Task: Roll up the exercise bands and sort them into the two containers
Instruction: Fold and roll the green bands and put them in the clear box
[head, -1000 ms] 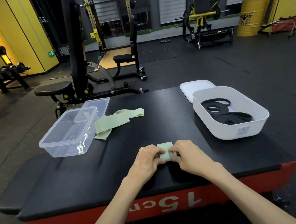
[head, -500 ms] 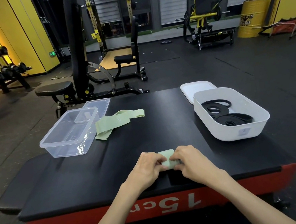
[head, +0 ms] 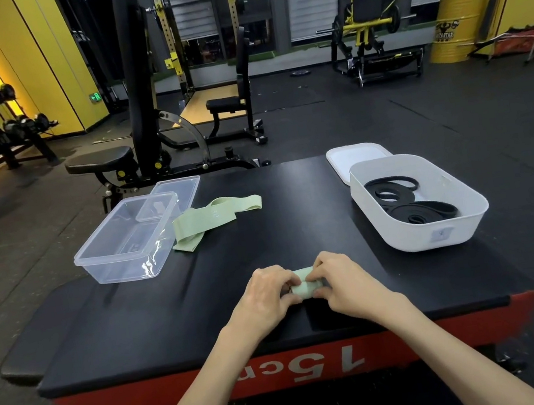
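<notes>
A small roll of pale green band (head: pixel 306 284) sits between the two hands near the front edge of the black platform (head: pixel 296 225), close to its middle. The left hand (head: pixel 267 297) pinches the roll's left end, its fingers curled over the top and its thumb tucked underneath; the right hand (head: pixel 345 282) grips the right end the same way, so only the middle of the roll shows between the fingertips. The roll seems to rest on or just above the pad; which one cannot be told. Further back and to the left, a loose green band (head: pixel 204 223) lies flat and unrolled, one end touching the side of the clear container (head: pixel 123 269), whose clear lid (head: pixel 183 187) is propped behind it. On the right, well apart from the hands, the white container (head: pixel 412 236) holds coiled black bands (head: pixel 411 206), with its white lid (head: pixel 352 156) lying just behind it. The platform's red front face (head: pixel 183 391) carries white numerals.
</notes>
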The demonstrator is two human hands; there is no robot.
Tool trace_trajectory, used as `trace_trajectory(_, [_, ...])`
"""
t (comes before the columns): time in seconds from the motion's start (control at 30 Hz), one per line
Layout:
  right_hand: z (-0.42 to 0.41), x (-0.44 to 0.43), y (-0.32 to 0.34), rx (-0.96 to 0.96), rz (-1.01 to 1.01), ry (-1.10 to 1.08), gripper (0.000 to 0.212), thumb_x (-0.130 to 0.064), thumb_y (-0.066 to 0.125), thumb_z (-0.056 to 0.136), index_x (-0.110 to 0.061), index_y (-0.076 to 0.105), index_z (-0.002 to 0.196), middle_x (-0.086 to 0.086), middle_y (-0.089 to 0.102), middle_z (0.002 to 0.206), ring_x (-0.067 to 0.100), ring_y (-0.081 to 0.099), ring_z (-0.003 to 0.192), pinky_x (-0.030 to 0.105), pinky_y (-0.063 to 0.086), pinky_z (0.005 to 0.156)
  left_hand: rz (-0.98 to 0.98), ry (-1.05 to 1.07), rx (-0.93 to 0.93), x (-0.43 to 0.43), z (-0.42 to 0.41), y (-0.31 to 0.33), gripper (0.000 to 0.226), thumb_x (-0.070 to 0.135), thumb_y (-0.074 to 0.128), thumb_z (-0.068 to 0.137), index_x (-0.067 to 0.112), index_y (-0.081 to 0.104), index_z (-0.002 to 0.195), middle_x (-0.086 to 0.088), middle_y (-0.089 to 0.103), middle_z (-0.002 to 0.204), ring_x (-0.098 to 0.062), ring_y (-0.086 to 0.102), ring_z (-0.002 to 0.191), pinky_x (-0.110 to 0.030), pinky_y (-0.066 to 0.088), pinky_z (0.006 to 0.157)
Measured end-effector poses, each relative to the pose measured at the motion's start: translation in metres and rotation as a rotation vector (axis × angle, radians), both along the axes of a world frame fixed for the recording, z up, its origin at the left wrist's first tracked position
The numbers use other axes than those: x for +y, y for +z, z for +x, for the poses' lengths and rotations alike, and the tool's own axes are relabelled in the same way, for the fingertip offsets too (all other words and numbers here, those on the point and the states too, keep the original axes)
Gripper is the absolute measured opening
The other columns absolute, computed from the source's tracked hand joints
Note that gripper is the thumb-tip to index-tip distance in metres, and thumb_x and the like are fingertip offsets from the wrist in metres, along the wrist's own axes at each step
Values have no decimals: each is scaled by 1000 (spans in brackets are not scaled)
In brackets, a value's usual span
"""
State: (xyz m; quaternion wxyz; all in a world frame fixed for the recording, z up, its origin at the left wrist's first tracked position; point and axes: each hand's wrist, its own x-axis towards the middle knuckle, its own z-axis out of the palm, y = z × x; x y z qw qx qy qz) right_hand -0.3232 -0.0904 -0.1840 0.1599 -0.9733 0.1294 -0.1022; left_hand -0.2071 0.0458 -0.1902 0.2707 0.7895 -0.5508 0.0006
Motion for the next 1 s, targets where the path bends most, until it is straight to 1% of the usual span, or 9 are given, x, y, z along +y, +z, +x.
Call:
trace_trajectory(0.07, [-2, 0, 1, -13, 3, -16, 28, -21, 62, 88, -18, 64, 115, 2, 55, 105, 22, 54, 99, 30, 44, 82, -2, 16, 0, 0, 0, 0, 24, 21, 71, 83, 13, 70, 106, -3, 65, 93, -15, 59, 83, -11, 30, 80])
trace_trajectory(0.13, [-2, 0, 3, -42, 11, -22, 31, -23, 65, 85, -19, 62, 116, 1, 58, 104, 21, 55, 99, 30, 45, 83, 3, 34, 8, -1, 2, 0, 24, 22, 67, 87, 12, 69, 109, -4, 66, 96, -17, 59, 87, -11, 28, 81])
trace_trajectory(0.27, [1, 3, 4, -21, -13, -15, 31, -17, 70, 79, -18, 63, 110, 0, 57, 105, 19, 53, 98, 27, 42, 79, 37, 55, 26, -5, 5, 0, 26, 20, 62, 90, 12, 67, 114, -6, 66, 101, -20, 58, 93, -14, 32, 85])
trace_trajectory(0.37, [5, 2, 1, -33, -11, -26, 27, -14, 67, 81, -18, 65, 108, 2, 59, 101, 22, 54, 96, 27, 41, 76, 53, 46, 42, -6, 6, 0, 27, 22, 61, 91, 12, 66, 115, -7, 65, 100, -21, 58, 94, -25, 41, 90])
trace_trajectory(0.43, [6, 1, 0, -31, -22, -15, 27, -14, 65, 83, -18, 66, 109, 2, 60, 100, 22, 54, 95, 25, 38, 73, 58, 40, 52, -4, 7, 1, 28, 25, 63, 89, 13, 66, 115, -4, 66, 98, -19, 59, 92, -30, 46, 89])
trace_trajectory(0.6, [3, 0, 0, -7, -7, 4, 26, -12, 63, 83, -20, 67, 108, 1, 58, 97, 20, 53, 88, 27, 41, 71, 101, 21, 112, -4, 8, 1, 37, 27, 80, 74, 15, 64, 104, 1, 66, 93, -12, 61, 86, -26, 49, 81])
trace_trajectory(0.77, [7, -2, 2, 16, -24, 8, 26, -13, 61, 86, -21, 67, 110, -4, 48, 88, 18, 50, 84, 26, 39, 68, 129, 25, 88, -8, 12, 3, 29, 28, 72, 82, 14, 67, 106, -1, 66, 93, -12, 57, 85, -26, 48, 82])
trace_trajectory(0.9, [8, -1, 1, 28, -45, 20, 21, -16, 56, 89, -20, 68, 107, 0, 49, 100, 19, 49, 98, 23, 34, 69, 128, 19, 60, -9, 13, 5, 28, 33, 67, 86, 13, 67, 107, 0, 60, 92, -11, 50, 83, -22, 43, 78])
trace_trajectory(1.0, [8, -1, 2, 43, -69, 19, 13, -21, 61, 86, -16, 63, 98, 2, 49, 101, 19, 48, 96, 24, 31, 69, 123, 18, 67, -11, 15, 7, 24, 28, 66, 87, 14, 68, 107, 2, 50, 96, -10, 47, 85, -24, 43, 83])
